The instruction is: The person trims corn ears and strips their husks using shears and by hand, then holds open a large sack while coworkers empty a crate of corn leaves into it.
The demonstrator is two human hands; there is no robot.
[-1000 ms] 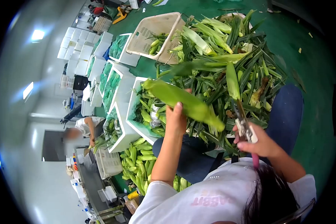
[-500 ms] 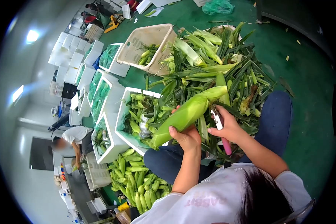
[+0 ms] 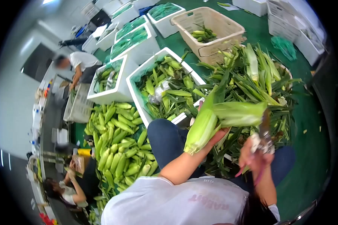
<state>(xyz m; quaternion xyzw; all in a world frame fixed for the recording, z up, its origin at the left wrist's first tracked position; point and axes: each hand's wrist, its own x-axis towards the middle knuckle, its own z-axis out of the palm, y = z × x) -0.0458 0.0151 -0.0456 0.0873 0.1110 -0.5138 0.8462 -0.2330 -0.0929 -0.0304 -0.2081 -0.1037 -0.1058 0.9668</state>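
Note:
My left hand (image 3: 217,137) is wrapped round an ear of corn (image 3: 201,131) in its green husk, held slanting above my lap. A pale green husk piece (image 3: 241,114), smeared by motion, sticks out sideways near the ear's upper part; whether it is still attached I cannot tell. In my right hand (image 3: 256,159) are pruning shears (image 3: 264,139) with pink on the handle, blurred, their blades pointing up by that piece's outer end. Beneath and beyond both hands spreads a heap of loose husks and leaves (image 3: 248,84).
A white foam box (image 3: 133,84) of corn stands ahead of my knee. Husked-green ears form a pile (image 3: 120,146) to my left. Beyond is a beige crate (image 3: 210,50) with a few ears. Two people work at the left, one (image 3: 85,62) bending over a crate.
My view has swung left. The ear has tipped more upright in my left hand. My right hand, with the shears, has moved away to the right, and a husk piece now projects sideways.

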